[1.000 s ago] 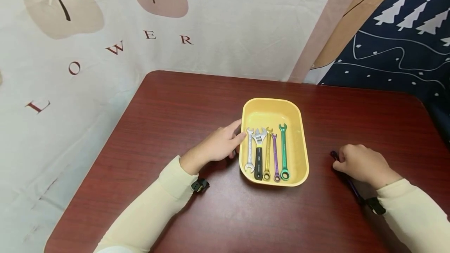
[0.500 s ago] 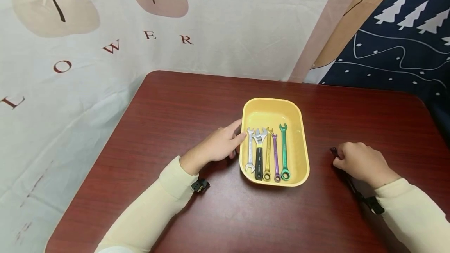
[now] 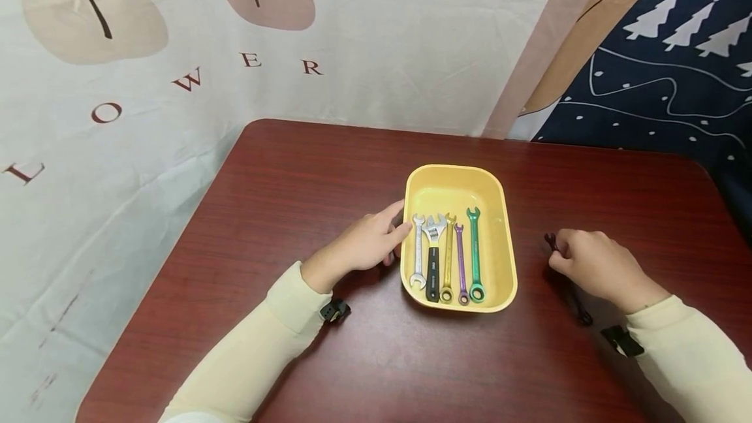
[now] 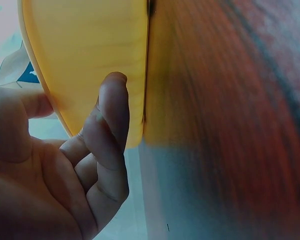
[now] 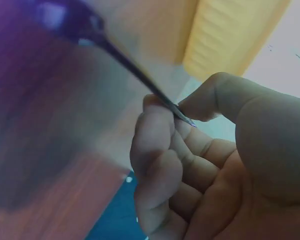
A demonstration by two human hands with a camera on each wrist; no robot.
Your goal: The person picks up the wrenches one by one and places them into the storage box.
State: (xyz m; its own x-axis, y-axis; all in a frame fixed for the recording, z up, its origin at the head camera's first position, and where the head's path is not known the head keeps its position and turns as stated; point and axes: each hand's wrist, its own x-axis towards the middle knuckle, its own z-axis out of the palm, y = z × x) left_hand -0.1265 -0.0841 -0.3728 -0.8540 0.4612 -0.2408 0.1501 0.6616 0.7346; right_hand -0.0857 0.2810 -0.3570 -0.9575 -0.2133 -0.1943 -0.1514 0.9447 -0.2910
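Observation:
A yellow plastic bin [image 3: 458, 191] stands on the table with a row of wrenches in it: a silver open-end wrench [image 3: 418, 253], a black-handled adjustable wrench [image 3: 433, 273], and gold [image 3: 448, 260], purple [image 3: 460, 263] and green [image 3: 474, 253] ones. My left hand [image 3: 367, 240] holds the bin's left side, thumb over the rim and fingers along the outer wall. To the right of the bin, my right hand [image 3: 599, 266] pinches a dark purplish wrench [image 5: 130, 65] between thumb and fingers. One end of it pokes out past the fingertips; the other points back toward the wrist.
The dark red wooden table [image 3: 305, 188] extends around the bin on all sides. Behind it hangs a pale printed cloth [image 3: 399, 31], with a navy tree-patterned cloth [image 3: 658, 83] at the right. Black straps sit at both wrists.
My right hand has shifted slightly left and away from me with the dark wrench, whose near end now shows apart from the wrist strap. The left hand and bin have stayed put.

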